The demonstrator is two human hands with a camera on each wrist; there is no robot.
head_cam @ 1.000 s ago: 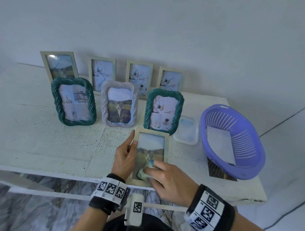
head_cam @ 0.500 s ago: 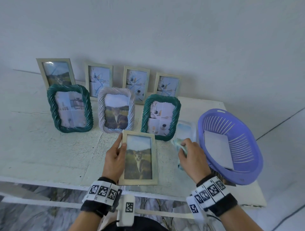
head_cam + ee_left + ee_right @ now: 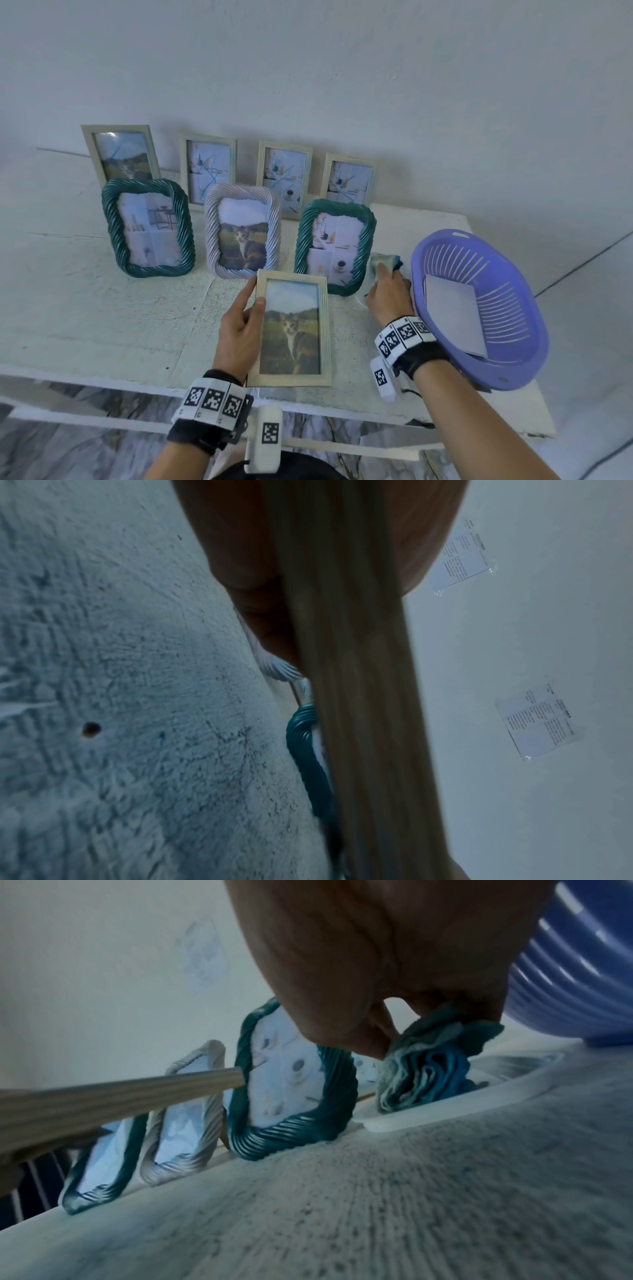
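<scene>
Item: pale wooden picture frame (image 3: 291, 329), portrait format with ribbed moulding, glazed, holding a photo of a tabby-and-white cat sitting in a field under a pale sky. Position: near the front edge of the worktop (image 3: 85, 308), about midway along it, raised off the surface at its far end; whether its near end rests on the worktop cannot be told. Held by the left hand (image 3: 239, 329) on its left long side, thumb on the front of the rail and fingers curled behind. Second item: bunched cloth (image 3: 385, 262), teal and pale green, gripped in the curled fingers of the right hand (image 3: 388, 298), its lower end inside the rim of a shallow white tray (image 3: 445, 1104). Surroundings: a green rope-pattern frame (image 3: 334, 246) stands just behind the held frame's top right corner and just left of the cloth; a purple slatted basket (image 3: 507, 274) with a grey sheet (image 3: 452, 311) in it sits at the right edge, close beside the right hand. Further left in the same row stand a lilac rope-pattern frame (image 3: 243, 236) and another green one (image 3: 149, 228). Four pale frames (image 3: 208, 168) lean along the rear edge against the wall.
</scene>
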